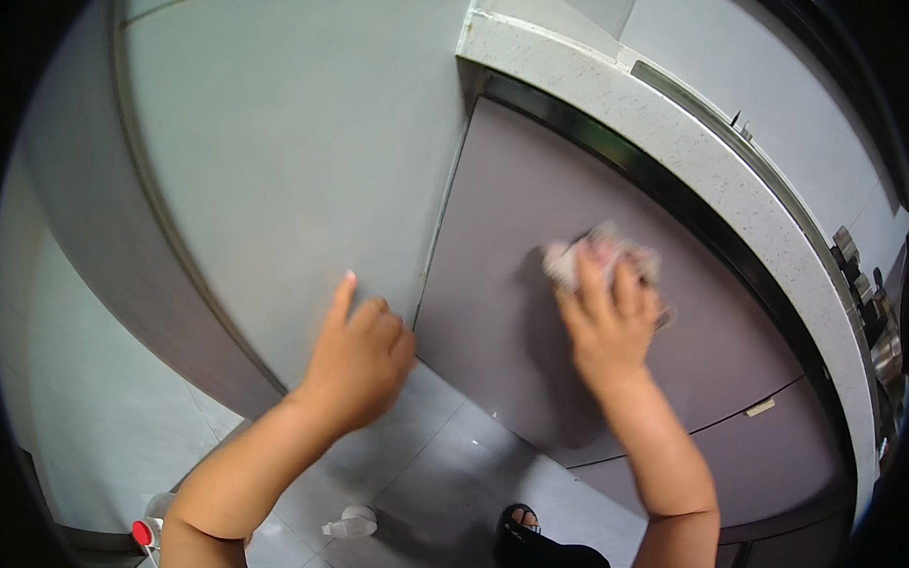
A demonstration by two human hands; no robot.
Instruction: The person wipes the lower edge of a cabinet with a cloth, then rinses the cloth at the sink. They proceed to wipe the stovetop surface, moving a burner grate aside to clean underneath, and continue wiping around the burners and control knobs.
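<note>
Pressed against the mauve cabinet door point(497, 205) is a crumpled pinkish-beige cloth point(608, 239), under the spread fingers of my right hand point(613, 330). Motion slightly blurs this hand and the cloth. My left hand point(362, 356) is raised near the pale wall panel point(299, 138) to the left of the door. Its index finger points up and the other fingers are curled, with nothing seen in them; I cannot tell whether the fingertip touches the panel.
Above the door runs a speckled pale countertop point(621, 95), with metal kitchenware point(885, 354) at its right end. A whitish translucent bottle point(351, 522) lies on the tiled floor point(434, 449) near my sandalled foot point(521, 517). A red-capped container point(143, 534) stands beside my left forearm.
</note>
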